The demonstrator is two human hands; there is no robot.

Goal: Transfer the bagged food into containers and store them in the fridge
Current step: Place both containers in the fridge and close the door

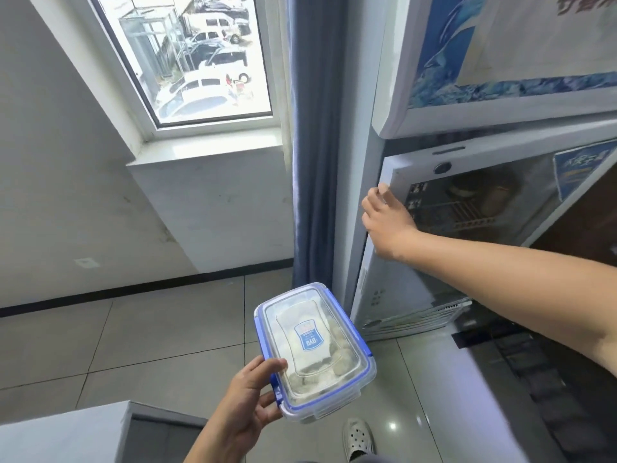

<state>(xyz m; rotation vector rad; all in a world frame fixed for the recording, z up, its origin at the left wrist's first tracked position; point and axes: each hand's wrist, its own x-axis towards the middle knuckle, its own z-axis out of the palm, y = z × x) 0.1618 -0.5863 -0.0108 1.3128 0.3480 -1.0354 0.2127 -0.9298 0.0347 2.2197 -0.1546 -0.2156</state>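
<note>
While in left hand's (246,404) grasp, clear blue-clipped container (317,354) of pale food; right hand (387,223) around fridge door (414,163).

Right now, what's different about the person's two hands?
The left hand is low and near the body; the right hand is stretched out and higher up. The left hand holds the lidded container with its thumb on top; the right hand curls round the edge of the glass fridge door. Both are bare, and each has hold of something.
</note>
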